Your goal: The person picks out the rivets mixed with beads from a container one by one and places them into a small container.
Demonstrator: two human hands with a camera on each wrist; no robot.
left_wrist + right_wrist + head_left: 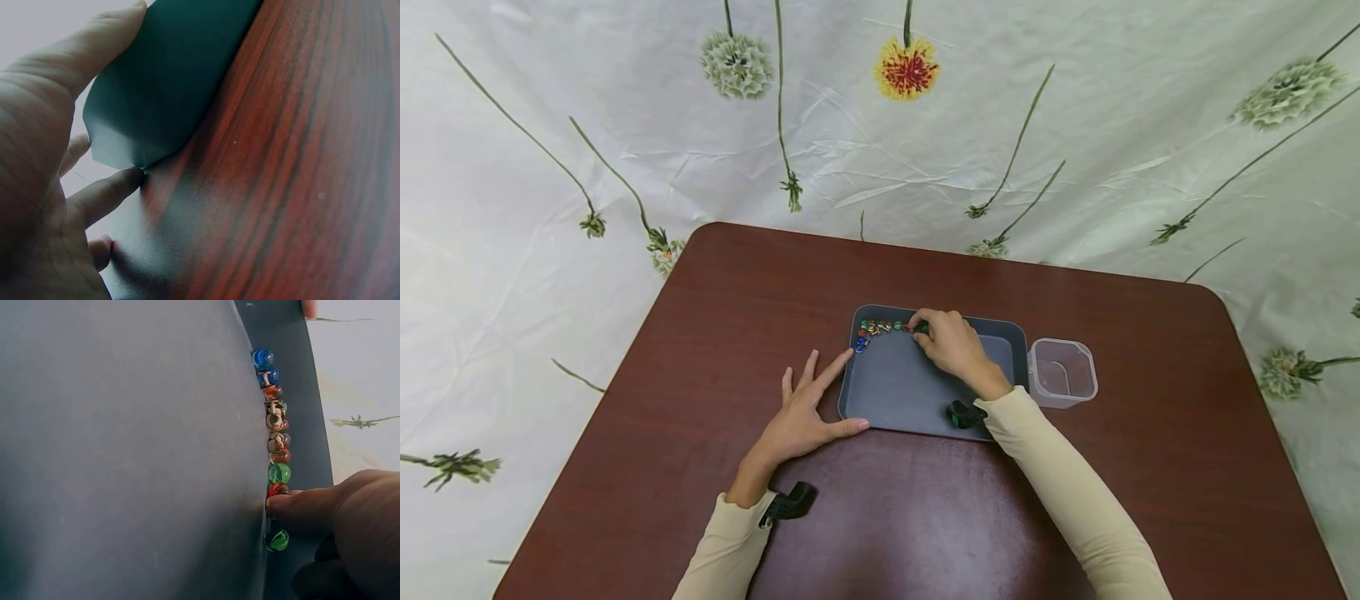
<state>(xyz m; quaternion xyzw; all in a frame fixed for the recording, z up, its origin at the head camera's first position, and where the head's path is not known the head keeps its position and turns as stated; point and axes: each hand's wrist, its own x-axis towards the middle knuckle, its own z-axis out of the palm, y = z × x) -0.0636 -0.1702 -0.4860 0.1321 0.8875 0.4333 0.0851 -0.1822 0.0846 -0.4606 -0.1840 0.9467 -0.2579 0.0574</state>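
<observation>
A dark grey tray lies on the table, with several glass marbles lined up along its far wall and bending round the far left corner. My right hand reaches over that wall, thumb and forefinger pinching a marble mostly hidden by the fingers. Beside the fingertip in the right wrist view are a red marble and a green marble; blue marbles sit at the row's other end. With fingers spread, my left hand touches the tray's left side; its thumb rests at the near left corner.
A clear plastic container stands against the tray's right side. The reddish-brown wooden table has rounded far corners, and a white flowered cloth hangs behind it. Dark wrist cameras are strapped to both wrists.
</observation>
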